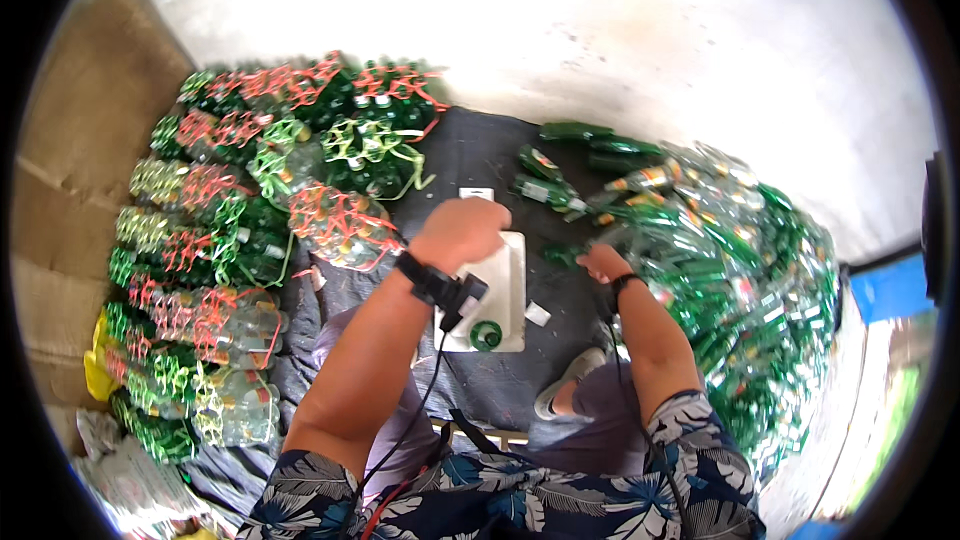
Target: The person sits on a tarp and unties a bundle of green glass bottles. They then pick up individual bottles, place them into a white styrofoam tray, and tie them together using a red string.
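My left hand point(455, 232) is curled closed above the far part of a white tray point(514, 290); whatever its fingers hold, if anything, is hidden under the hand. At the tray's near end stands a green glass bottle point(486, 335), seen from above. To the right, my right hand point(604, 263) has its fingers closed at the end of another green bottle point(562, 255), which shows only in part against the dark sheet. Beside that hand lies a large heap of loose green and clear bottles point(700, 250).
Bottle bundles tied with red and green strips point(340, 225) are stacked on the left. A dark sheet point(480, 145) covers the floor up to a white wall point(600, 20). A small white piece point(537, 314) lies right of the tray. Cables hang from both wrists.
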{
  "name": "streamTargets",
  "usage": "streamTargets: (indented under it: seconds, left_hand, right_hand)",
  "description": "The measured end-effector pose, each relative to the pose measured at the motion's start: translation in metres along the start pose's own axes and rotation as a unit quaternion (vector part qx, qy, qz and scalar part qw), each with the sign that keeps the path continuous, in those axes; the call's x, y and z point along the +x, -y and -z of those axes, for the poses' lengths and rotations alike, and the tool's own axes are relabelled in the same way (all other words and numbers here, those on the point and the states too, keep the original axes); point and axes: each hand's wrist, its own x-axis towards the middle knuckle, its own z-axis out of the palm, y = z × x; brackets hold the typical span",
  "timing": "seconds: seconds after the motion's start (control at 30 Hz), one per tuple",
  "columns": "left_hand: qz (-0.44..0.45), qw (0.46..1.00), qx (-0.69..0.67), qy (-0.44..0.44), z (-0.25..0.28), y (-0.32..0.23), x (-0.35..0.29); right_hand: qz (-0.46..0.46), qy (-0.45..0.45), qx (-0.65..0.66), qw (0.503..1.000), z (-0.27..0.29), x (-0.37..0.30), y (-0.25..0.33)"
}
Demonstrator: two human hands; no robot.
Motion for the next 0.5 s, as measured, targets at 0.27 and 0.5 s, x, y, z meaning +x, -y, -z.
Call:
streamTargets:
  seconds: [0.27,0.5]
  left_hand:
    - [-0.030,0.997,-0.065,-0.028,0.012,0.006,0.002]
    - [-0.085,0.995,-0.042,0.009,0.005,0.007,0.002]
  right_hand:
    - [-0.008,-0.010,-0.120,0.993,0.098,-0.106,0.094]
    - [0.018,-0.131,-0.178,0.975,0.085,-0.139,0.105]
